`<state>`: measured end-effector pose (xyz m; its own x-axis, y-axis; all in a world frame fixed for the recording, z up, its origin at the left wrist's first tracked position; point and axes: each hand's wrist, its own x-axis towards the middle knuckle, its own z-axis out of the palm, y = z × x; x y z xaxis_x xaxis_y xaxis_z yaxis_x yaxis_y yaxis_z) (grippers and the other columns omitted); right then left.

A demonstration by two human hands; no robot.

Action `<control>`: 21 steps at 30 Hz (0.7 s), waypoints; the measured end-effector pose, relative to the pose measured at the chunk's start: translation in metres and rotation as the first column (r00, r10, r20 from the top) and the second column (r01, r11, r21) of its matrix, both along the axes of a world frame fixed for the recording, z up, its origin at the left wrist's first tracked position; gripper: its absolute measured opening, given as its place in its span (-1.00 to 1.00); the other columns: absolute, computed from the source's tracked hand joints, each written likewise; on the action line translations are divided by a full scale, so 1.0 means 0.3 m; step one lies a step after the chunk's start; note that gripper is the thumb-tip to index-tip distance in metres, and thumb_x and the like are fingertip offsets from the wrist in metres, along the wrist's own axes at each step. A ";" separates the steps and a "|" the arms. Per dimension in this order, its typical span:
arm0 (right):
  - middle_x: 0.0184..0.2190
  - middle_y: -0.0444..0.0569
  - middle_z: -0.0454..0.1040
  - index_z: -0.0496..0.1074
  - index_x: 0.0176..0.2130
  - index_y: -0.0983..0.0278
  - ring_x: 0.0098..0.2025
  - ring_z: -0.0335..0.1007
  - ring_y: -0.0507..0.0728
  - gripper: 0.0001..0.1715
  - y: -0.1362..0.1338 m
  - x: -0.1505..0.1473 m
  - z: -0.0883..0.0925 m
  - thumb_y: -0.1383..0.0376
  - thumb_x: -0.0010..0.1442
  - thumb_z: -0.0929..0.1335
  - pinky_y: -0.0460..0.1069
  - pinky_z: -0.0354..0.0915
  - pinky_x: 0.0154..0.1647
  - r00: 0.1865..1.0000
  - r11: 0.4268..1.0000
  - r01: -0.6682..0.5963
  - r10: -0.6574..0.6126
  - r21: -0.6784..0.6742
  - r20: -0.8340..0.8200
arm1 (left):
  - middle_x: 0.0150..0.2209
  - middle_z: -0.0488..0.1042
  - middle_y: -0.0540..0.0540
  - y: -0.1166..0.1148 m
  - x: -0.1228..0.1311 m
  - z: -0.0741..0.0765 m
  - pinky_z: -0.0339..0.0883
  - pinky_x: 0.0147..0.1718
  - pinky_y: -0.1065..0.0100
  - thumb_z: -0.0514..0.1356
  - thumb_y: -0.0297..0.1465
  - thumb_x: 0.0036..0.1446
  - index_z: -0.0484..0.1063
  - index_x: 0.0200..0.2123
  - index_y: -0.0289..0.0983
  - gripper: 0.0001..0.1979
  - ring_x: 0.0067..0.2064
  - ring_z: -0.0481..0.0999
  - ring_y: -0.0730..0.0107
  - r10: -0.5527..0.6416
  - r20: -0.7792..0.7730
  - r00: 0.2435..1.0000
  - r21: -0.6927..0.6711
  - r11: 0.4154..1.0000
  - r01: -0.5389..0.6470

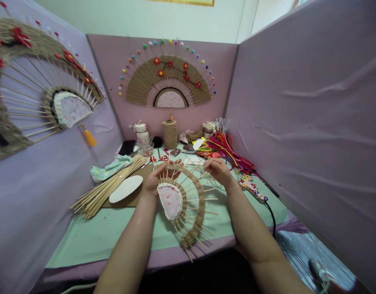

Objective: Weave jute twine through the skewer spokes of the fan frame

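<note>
My left hand (154,179) is closed round the upper left part of a woven fan (202,200), its fingers partly behind the sticks. The fan has thin wooden spokes, a band of tan twine woven through them, and a pale half-round centre patch (170,202) with pink spots and a white border. It is held tilted above the table. To the right of the fan's upper end, my right hand (218,169) is raised with its fingertips pinched together, apparently on the twine (211,176), which trails in loose loops below.
A bundle of sticks (114,183) and a white oval card (126,189) lie left. At the back stand a twine spool (170,134) and white bottle (142,135). Coloured pipe cleaners (231,151) and a patterned glue gun (252,188) lie right. Finished fans (171,75) hang on the partitions.
</note>
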<state>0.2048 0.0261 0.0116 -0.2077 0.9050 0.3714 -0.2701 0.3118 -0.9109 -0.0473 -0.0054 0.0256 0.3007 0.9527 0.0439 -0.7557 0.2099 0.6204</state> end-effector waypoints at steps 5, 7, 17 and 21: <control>-0.58 -0.09 0.33 0.45 -0.58 0.27 -0.52 0.17 0.01 -0.60 0.010 0.005 -0.011 0.00 -0.03 0.43 -0.04 0.11 -0.47 0.998 0.998 -0.057 0.057 -0.033 0.001 | 0.01 0.51 -0.29 0.001 -0.002 -0.001 0.18 0.19 -0.03 0.09 -0.44 0.17 0.53 -0.25 -0.39 -0.77 0.16 0.37 -0.01 0.016 0.014 1.000 -0.010 1.000 -0.016; -0.61 -0.11 0.33 0.46 -0.57 0.29 -0.55 0.16 -0.01 -0.57 0.014 -0.002 -0.018 -0.02 -0.01 0.42 -0.07 0.09 -0.50 0.996 0.992 -0.075 0.079 -0.101 0.036 | 0.01 0.51 -0.29 0.000 -0.001 0.000 0.18 0.19 -0.02 0.09 -0.43 0.17 0.53 -0.26 -0.38 -0.78 0.17 0.37 0.00 0.035 0.023 0.999 -0.013 0.999 -0.034; -0.50 0.01 0.51 0.54 -0.44 0.36 -0.55 0.25 -0.02 -0.29 -0.005 -0.035 -0.033 -0.26 0.00 0.34 -0.08 0.17 -0.47 0.936 0.859 -0.273 0.341 -0.432 0.085 | 0.06 0.47 -0.29 0.008 -0.007 -0.007 0.26 0.12 -0.05 0.07 -0.37 0.21 0.51 -0.19 -0.36 -0.74 0.17 0.37 0.00 0.076 0.060 0.995 0.013 0.997 -0.077; -0.48 0.04 0.51 0.55 -0.40 0.32 -0.45 0.33 0.06 -0.15 -0.004 -0.031 -0.026 -0.37 0.01 0.21 -0.05 0.22 -0.42 0.931 0.868 -0.330 0.364 -0.371 0.024 | 0.00 0.52 -0.24 0.015 -0.011 -0.005 0.27 0.13 0.00 0.06 -0.38 0.22 0.51 -0.19 -0.33 -0.75 0.16 0.39 0.06 0.138 0.096 0.986 -0.007 0.990 -0.138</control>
<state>0.1955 0.0248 0.0038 -0.5495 0.8355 0.0046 -0.2128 -0.1347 -0.9678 -0.0506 -0.0010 0.0239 0.1608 0.9848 0.0661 -0.8333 0.0996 0.5437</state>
